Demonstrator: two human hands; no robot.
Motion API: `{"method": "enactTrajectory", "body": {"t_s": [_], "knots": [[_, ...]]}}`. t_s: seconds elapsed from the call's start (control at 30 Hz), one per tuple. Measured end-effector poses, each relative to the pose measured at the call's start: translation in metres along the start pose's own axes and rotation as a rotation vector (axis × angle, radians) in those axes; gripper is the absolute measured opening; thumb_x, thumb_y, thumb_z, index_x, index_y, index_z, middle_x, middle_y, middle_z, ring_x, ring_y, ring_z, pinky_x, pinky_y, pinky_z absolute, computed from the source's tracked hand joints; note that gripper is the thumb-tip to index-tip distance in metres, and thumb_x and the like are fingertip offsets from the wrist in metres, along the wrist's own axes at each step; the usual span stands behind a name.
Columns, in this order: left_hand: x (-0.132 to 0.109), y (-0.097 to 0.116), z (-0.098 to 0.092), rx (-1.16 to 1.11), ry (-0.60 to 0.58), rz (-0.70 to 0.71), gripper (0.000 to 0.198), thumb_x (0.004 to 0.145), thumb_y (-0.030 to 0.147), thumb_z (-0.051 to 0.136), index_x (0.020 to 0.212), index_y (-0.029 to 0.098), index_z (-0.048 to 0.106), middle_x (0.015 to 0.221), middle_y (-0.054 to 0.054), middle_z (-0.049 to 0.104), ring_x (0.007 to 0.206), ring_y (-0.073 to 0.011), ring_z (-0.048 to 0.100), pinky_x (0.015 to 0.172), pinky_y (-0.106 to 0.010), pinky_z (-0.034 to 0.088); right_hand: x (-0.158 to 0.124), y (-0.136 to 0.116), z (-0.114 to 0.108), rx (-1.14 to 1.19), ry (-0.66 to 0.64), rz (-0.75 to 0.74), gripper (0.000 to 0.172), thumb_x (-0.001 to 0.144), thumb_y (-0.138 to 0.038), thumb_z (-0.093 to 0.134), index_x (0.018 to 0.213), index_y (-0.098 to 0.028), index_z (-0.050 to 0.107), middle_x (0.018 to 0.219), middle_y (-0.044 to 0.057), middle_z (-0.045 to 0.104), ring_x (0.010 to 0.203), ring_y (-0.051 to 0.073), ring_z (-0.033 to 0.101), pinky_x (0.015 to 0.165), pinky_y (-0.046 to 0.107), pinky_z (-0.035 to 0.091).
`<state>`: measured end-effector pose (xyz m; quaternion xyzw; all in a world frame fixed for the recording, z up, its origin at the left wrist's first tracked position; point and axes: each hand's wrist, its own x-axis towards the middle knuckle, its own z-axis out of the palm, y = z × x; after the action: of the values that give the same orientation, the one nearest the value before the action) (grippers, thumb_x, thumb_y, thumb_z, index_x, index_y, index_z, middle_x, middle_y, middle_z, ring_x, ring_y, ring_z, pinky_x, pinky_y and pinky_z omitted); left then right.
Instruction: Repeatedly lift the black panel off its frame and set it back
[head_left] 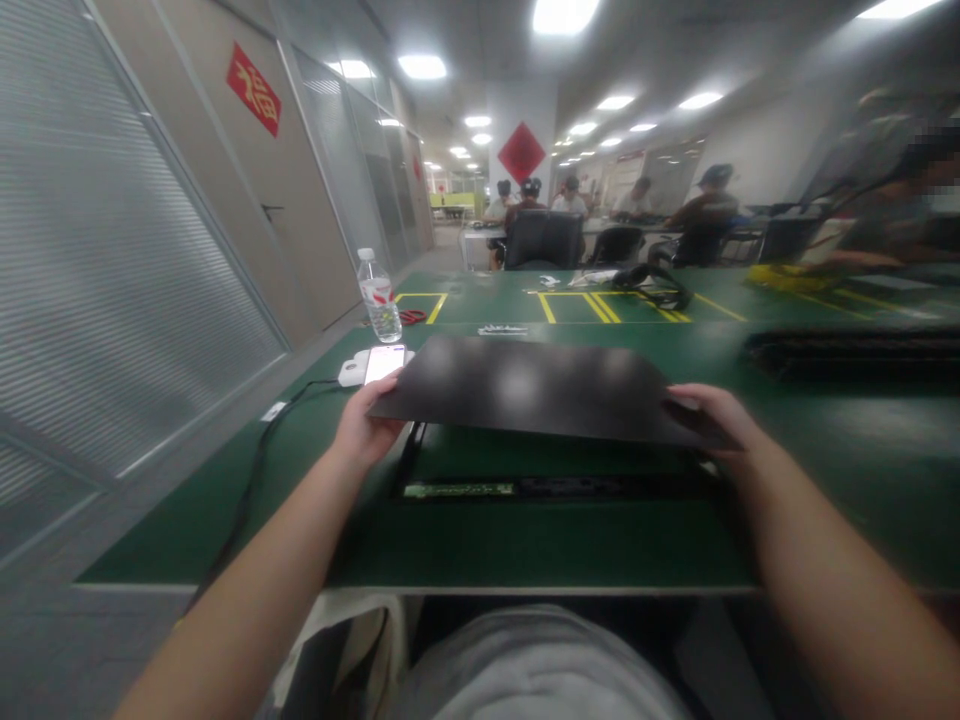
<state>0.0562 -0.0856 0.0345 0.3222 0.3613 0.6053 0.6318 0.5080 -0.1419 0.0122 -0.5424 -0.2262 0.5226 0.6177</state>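
Note:
A thin, dark, glossy panel (pixel 517 385) is held level above the table between my two hands. My left hand (pixel 367 425) grips its left edge, close to a phone. At the panel's right end, my right hand (pixel 712 410) is closed round the edge, and the corner there looks slightly bent. Beneath the panel lies a black frame (pixel 411 455), partly covered by it. Along the frame's near side runs a strip with a green circuit board (pixel 459 490) on its left part. Motion blur softens the details.
On the green table (pixel 225 540) stand a water bottle (pixel 380 300) and a lit phone (pixel 385 364) beside a white power strip (pixel 351 370). Red-handled scissors (pixel 412 317) lie behind. Long black parts (pixel 855 355) rest at right, where another person works. A cable (pixel 259 470) runs off the left side.

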Motion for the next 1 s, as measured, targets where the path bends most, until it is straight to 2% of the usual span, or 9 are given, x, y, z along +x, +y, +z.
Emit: {"method": "enactTrajectory", "body": {"t_s": [0.03,0.1,0.27,0.4,0.5,0.67,0.83,1.0], "knots": [[0.0,0.0,0.0,0.012,-0.029,0.019,0.032,0.07,0.015,0.062,0.099,0.012,0.075,0.086,-0.003,0.077,0.07,-0.0153,0.069,0.063,-0.023,0.056,-0.001,-0.001,0.0,-0.015,-0.043,0.091,0.019,0.074,-0.017,0.062,0.091,-0.02,0.072,0.072,0.008,0.073,0.06,0.026,0.071,0.055,0.041,0.061],[0.0,0.0,0.0,0.052,-0.071,0.065,0.039,0.069,0.017,0.061,0.105,0.013,0.076,0.094,-0.004,0.078,0.078,-0.0176,0.07,0.069,-0.025,0.057,-0.004,-0.003,0.002,-0.026,-0.099,0.174,0.021,0.078,-0.019,0.058,0.094,-0.017,0.071,0.077,0.01,0.074,0.064,0.024,0.072,0.061,0.039,0.062],[-0.002,0.001,0.0,0.15,-0.079,0.14,0.053,0.068,0.022,0.062,0.12,0.018,0.073,0.103,-0.003,0.078,0.088,-0.0231,0.071,0.08,-0.033,0.057,-0.001,-0.006,0.002,-0.037,-0.05,0.009,0.033,0.076,-0.012,0.055,0.107,-0.015,0.067,0.082,0.011,0.075,0.067,0.019,0.072,0.057,0.027,0.059],[-0.002,0.001,0.0,0.17,-0.079,0.155,0.052,0.065,0.022,0.063,0.116,0.018,0.074,0.096,-0.003,0.078,0.087,-0.0244,0.071,0.078,-0.032,0.058,0.005,-0.004,-0.003,-0.089,0.015,-0.073,0.052,0.074,-0.015,0.06,0.125,-0.021,0.058,0.082,0.011,0.076,0.064,0.024,0.073,0.052,0.031,0.058],[-0.001,0.0,-0.001,0.156,-0.063,0.135,0.049,0.061,0.02,0.065,0.109,0.017,0.076,0.086,-0.002,0.077,0.081,-0.0237,0.071,0.072,-0.031,0.058,0.006,-0.002,-0.004,-0.15,0.051,-0.117,0.057,0.074,-0.018,0.06,0.131,-0.024,0.056,0.076,0.01,0.076,0.063,0.025,0.073,0.053,0.031,0.057],[-0.001,-0.003,-0.002,0.205,-0.038,0.139,0.051,0.06,0.021,0.068,0.11,0.015,0.075,0.087,-0.003,0.077,0.075,-0.0214,0.069,0.066,-0.028,0.055,0.007,0.0,-0.004,-0.304,0.098,-0.215,0.057,0.076,-0.02,0.061,0.133,-0.023,0.059,0.072,0.008,0.076,0.058,0.02,0.071,0.044,0.021,0.049],[0.001,-0.007,-0.004,0.246,-0.019,0.181,0.054,0.06,0.025,0.071,0.112,0.012,0.075,0.091,-0.006,0.078,0.08,-0.0238,0.07,0.067,-0.029,0.055,0.012,0.004,-0.005,-0.333,0.162,-0.297,0.047,0.073,-0.018,0.063,0.12,-0.017,0.067,0.062,0.007,0.072,0.038,0.011,0.053,0.034,0.015,0.031],[0.009,-0.01,-0.01,0.232,0.006,0.169,0.055,0.056,0.02,0.067,0.11,0.011,0.075,0.083,-0.006,0.077,0.072,-0.0242,0.069,0.06,-0.031,0.055,0.01,0.006,-0.001,-0.369,0.177,-0.303,0.043,0.073,-0.016,0.062,0.116,-0.014,0.069,0.057,0.008,0.07,0.034,0.01,0.045,0.034,0.016,0.029]]}}
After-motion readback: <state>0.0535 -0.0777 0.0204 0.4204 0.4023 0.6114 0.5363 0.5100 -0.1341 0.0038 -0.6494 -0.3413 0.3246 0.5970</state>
